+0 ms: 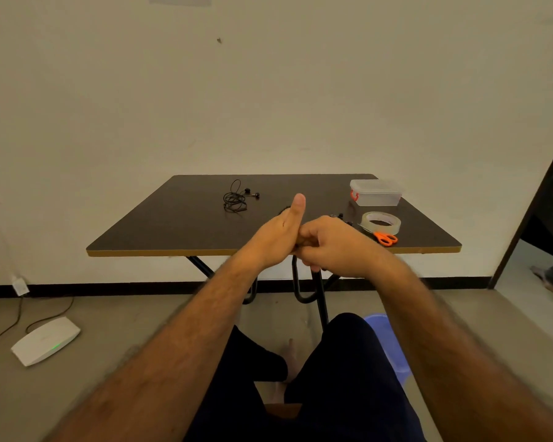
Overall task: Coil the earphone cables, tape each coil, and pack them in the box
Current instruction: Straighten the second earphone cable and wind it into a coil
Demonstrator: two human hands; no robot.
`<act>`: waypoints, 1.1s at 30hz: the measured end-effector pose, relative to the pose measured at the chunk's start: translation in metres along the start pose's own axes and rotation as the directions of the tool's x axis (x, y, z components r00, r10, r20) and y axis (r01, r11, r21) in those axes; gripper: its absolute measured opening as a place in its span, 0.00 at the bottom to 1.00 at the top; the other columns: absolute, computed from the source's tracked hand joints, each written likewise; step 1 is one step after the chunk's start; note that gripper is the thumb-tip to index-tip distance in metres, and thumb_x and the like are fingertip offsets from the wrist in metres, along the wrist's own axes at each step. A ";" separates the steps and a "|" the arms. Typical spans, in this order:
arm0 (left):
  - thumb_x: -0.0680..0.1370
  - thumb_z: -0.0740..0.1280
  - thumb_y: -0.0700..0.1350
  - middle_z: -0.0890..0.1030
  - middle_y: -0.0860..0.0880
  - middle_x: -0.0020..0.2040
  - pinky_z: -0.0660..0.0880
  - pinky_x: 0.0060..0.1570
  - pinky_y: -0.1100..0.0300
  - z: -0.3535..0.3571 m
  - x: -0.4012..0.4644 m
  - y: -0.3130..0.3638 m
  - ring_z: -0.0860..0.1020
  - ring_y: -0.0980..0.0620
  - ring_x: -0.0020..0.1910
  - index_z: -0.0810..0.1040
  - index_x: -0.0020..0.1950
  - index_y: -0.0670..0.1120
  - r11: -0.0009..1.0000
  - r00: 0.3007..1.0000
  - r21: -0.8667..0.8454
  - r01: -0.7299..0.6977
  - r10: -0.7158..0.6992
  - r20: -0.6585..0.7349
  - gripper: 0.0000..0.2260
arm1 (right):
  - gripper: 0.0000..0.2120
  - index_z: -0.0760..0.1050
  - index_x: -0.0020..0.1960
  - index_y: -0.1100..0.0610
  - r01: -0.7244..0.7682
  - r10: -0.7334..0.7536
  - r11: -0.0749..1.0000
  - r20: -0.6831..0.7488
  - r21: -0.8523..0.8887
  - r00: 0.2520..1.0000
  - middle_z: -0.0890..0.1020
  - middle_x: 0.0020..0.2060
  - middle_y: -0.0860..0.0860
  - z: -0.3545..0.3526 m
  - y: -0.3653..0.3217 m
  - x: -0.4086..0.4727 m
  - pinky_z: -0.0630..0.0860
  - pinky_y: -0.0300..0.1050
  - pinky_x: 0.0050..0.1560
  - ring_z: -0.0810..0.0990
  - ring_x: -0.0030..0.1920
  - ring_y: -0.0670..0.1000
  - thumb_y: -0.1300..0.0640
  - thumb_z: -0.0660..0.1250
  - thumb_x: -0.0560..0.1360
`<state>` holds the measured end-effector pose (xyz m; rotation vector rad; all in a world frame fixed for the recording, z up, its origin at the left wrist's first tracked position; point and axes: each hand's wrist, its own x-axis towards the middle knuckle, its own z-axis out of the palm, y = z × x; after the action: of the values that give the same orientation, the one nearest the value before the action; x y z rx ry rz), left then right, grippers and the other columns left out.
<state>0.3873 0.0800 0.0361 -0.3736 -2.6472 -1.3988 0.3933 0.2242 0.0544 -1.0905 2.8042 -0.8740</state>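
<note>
Both hands meet above the near edge of the dark table (160, 231). My left hand (276, 236) stands on edge with its thumb straight up; its fingers are hidden behind my right hand (328, 244). My right hand's fingers are curled against them, and a dark bit of earphone cable (296, 246) shows between the two hands. Black earbud parts (336, 216) peek out just behind my right hand. A second black earphone (237, 197) lies loosely coiled at the table's far middle. The clear lidded box (376, 193) with a red clasp sits at the far right.
A roll of clear tape (381, 222) and orange-handled scissors (385, 238) lie at the table's right, near the front edge. On the floor are a white router (45, 339) with cables at the left and a blue bin (388, 342) by my right knee. A doorway opens at the right.
</note>
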 end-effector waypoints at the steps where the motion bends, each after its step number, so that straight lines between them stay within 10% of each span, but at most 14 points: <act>1: 0.76 0.38 0.69 0.73 0.54 0.32 0.72 0.47 0.61 0.000 -0.001 0.001 0.76 0.53 0.37 0.69 0.38 0.45 0.999 0.999 -0.039 0.021 -0.019 0.039 0.33 | 0.07 0.82 0.49 0.58 0.018 -0.019 0.999 -0.018 -0.028 1.000 0.82 0.34 0.46 -0.003 0.000 0.001 0.81 0.43 0.46 0.82 0.35 0.45 0.62 0.65 0.78; 10: 0.80 0.45 0.68 0.68 0.54 0.29 0.55 0.27 0.64 -0.006 -0.005 0.003 0.59 0.58 0.26 0.73 0.48 0.45 0.899 0.944 -0.371 0.235 -0.119 0.309 0.30 | 0.06 0.82 0.44 0.55 0.147 -0.158 0.987 -0.246 -0.062 0.956 0.82 0.34 0.42 -0.030 0.013 0.006 0.75 0.32 0.40 0.80 0.37 0.41 0.65 0.71 0.73; 17: 0.80 0.51 0.66 0.61 0.55 0.28 0.53 0.21 0.67 -0.012 -0.005 0.004 0.55 0.59 0.23 0.70 0.43 0.47 0.844 0.912 -0.418 0.336 -0.180 0.370 0.24 | 0.06 0.84 0.46 0.55 0.213 -0.184 0.976 -0.357 0.044 0.916 0.83 0.39 0.49 -0.022 0.028 0.007 0.82 0.51 0.43 0.82 0.40 0.50 0.65 0.72 0.73; 33: 0.84 0.55 0.56 0.63 0.55 0.26 0.52 0.19 0.69 -0.016 -0.005 0.002 0.58 0.61 0.20 0.66 0.34 0.50 0.595 0.902 -0.685 0.421 -0.193 0.387 0.20 | 0.10 0.82 0.48 0.55 0.297 0.088 0.814 -0.611 0.499 0.787 0.86 0.47 0.51 -0.014 0.037 0.009 0.80 0.52 0.57 0.85 0.51 0.51 0.68 0.71 0.74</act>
<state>0.3929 0.0669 0.0455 -0.1672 -2.2047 -2.7636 0.3607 0.2476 0.0494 -0.9856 2.5242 -2.2709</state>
